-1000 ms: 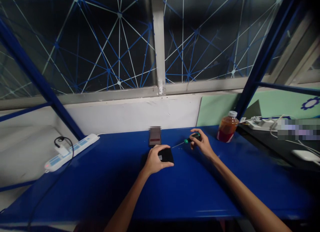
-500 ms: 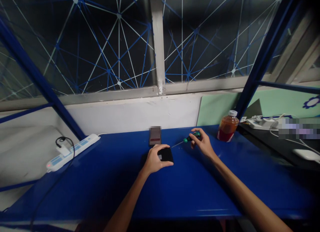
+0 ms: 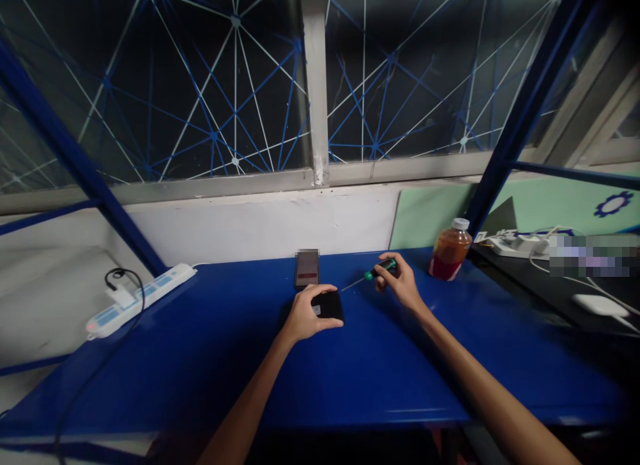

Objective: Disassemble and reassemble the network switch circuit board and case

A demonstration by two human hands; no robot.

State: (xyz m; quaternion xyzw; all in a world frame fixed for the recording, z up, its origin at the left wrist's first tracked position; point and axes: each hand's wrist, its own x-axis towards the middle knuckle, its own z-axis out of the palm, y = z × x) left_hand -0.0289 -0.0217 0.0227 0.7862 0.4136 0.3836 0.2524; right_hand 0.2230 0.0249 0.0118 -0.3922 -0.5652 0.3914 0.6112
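Note:
My left hand (image 3: 305, 315) is wrapped round a flat black box-like object (image 3: 331, 306) on the blue table, thumb along its near side and fingers along its far side. A small pale label shows on its top near my palm. In my right hand (image 3: 400, 283) is a screwdriver (image 3: 370, 275) with a green and black handle and a thin metal shaft. Its tip points left and down at the black object's far right corner; whether it touches, I cannot tell. Just behind my left hand a phone (image 3: 307, 268) stands with its screen lit.
On the blue table (image 3: 360, 378), a bottle of amber drink (image 3: 450, 250) stands at the back right. A white power strip (image 3: 143, 301) with a plugged-in black cable lies at the left. On a dark surface at the right are a white charger (image 3: 600, 305) and cables.
The whole view has shifted slightly. Both hands keep the same grips, and the screwdriver stays by the black object's corner.

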